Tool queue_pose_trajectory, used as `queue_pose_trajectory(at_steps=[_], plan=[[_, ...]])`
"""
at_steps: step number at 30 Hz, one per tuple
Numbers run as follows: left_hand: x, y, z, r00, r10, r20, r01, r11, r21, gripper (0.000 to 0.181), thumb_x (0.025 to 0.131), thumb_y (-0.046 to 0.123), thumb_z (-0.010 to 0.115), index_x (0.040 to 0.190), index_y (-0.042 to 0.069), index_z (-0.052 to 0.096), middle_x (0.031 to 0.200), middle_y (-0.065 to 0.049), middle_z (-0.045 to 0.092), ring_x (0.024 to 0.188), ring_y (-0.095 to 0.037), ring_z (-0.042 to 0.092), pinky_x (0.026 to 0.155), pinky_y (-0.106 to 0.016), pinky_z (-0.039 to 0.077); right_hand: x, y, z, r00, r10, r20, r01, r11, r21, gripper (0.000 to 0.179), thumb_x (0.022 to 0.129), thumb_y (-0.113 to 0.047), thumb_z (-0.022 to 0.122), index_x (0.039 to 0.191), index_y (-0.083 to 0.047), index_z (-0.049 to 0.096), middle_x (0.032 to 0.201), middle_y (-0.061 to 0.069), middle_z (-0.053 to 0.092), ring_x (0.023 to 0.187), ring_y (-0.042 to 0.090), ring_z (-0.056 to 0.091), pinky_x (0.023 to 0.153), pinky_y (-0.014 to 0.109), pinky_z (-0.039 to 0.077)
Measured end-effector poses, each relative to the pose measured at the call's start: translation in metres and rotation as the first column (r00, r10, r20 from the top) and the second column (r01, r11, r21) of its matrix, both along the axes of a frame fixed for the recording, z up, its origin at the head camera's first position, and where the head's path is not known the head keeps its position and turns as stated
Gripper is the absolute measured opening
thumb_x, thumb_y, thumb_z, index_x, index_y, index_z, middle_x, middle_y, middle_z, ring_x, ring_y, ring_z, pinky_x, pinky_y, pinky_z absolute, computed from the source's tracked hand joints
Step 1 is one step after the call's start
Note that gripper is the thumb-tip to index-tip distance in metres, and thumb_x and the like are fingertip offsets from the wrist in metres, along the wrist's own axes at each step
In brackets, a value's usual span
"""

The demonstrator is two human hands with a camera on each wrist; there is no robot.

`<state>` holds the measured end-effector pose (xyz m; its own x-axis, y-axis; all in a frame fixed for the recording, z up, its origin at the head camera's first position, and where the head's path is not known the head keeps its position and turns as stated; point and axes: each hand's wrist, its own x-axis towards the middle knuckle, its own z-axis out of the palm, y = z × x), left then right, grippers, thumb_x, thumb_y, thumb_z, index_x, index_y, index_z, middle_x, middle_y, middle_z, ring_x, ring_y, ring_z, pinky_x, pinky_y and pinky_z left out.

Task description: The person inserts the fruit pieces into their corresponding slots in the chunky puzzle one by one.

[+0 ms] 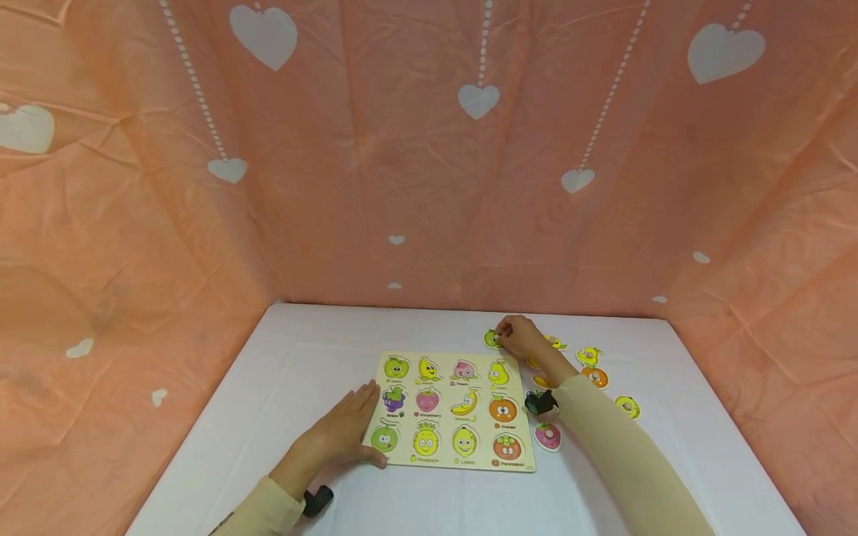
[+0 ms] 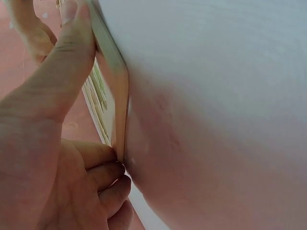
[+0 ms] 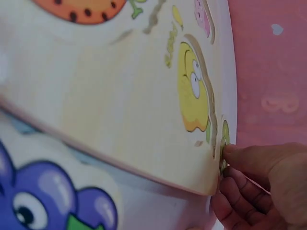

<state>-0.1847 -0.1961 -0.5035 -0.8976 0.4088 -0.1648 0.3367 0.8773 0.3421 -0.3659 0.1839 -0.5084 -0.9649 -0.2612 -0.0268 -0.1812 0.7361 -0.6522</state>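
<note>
A wooden fruit puzzle board [image 1: 444,381] with printed fruit pictures in recessed outlines lies on the white table. My left hand [image 1: 345,426] rests against its left side, fingers along the edge and thumb near the front corner. In the left wrist view the thumb and fingertips of the left hand [image 2: 72,120] touch the board's edge [image 2: 122,110]. Beyond the back right corner, my right hand [image 1: 523,339] pinches a green fruit puzzle piece [image 1: 491,339]. The right wrist view shows the right hand [image 3: 259,179] with thumb and fingers at the green piece [image 3: 225,134], seen edge-on.
Several loose fruit pieces lie right of the board, including an orange piece [image 1: 594,377], a pear-shaped yellow piece [image 1: 589,356], a yellow-green round piece [image 1: 628,407] and a strawberry piece [image 1: 547,436]. A grape piece [image 3: 57,187] lies beside the board, partly under my right arm. Orange cloth [image 1: 429,186] surrounds the table.
</note>
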Motion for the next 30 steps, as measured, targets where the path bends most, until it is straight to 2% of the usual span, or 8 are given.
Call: queue_pose_trajectory(at_steps=[4,11,20,30], plan=[[0.0,0.0,0.001,1.0,0.004,0.004,-0.004,1.0,-0.001,0.134,0.067,0.053,0.099,0.163,-0.01,0.031,0.174,-0.027,0.026,0.163,-0.039,0.025,0.134,-0.05,0.022,0.002,-0.002,-0.001,0.999,0.028,-0.033,-0.029,0.999,-0.019,0.009,0.102,-0.009,0.073,0.105,-0.001,0.07,0.096,0.01,0.068,0.088,0.022,0.063,0.081,0.036,0.056],[0.0,0.0,0.003,1.0,0.008,0.022,-0.008,1.0,0.006,0.133,0.067,0.053,0.098,0.164,-0.01,0.03,0.174,-0.027,0.025,0.163,-0.039,0.025,0.134,-0.05,0.021,0.009,-0.012,0.003,0.999,0.038,-0.013,-0.039,0.996,-0.076,0.011,0.103,-0.011,0.073,0.11,-0.002,0.069,0.097,0.008,0.067,0.088,0.02,0.061,0.079,0.033,0.055],[0.0,0.0,0.001,1.0,0.008,0.03,-0.007,1.0,-0.008,0.134,0.068,0.054,0.097,0.164,-0.009,0.029,0.174,-0.026,0.024,0.163,-0.039,0.024,0.134,-0.05,0.021,0.015,-0.029,0.005,0.994,0.094,-0.06,-0.099,0.992,-0.082,0.009,0.102,-0.011,0.074,0.106,-0.004,0.07,0.09,0.006,0.064,0.08,0.017,0.057,0.068,0.028,0.051],[-0.001,0.001,0.002,0.999,0.008,0.035,-0.008,1.0,-0.008,0.133,0.069,0.053,0.098,0.164,-0.009,0.029,0.175,-0.026,0.024,0.163,-0.038,0.024,0.134,-0.05,0.021,0.019,-0.048,0.007,0.983,0.162,-0.084,-0.169,0.982,-0.08,0.007,0.1,-0.01,0.076,0.104,-0.006,0.071,0.089,0.003,0.064,0.081,0.016,0.057,0.072,0.029,0.051]])
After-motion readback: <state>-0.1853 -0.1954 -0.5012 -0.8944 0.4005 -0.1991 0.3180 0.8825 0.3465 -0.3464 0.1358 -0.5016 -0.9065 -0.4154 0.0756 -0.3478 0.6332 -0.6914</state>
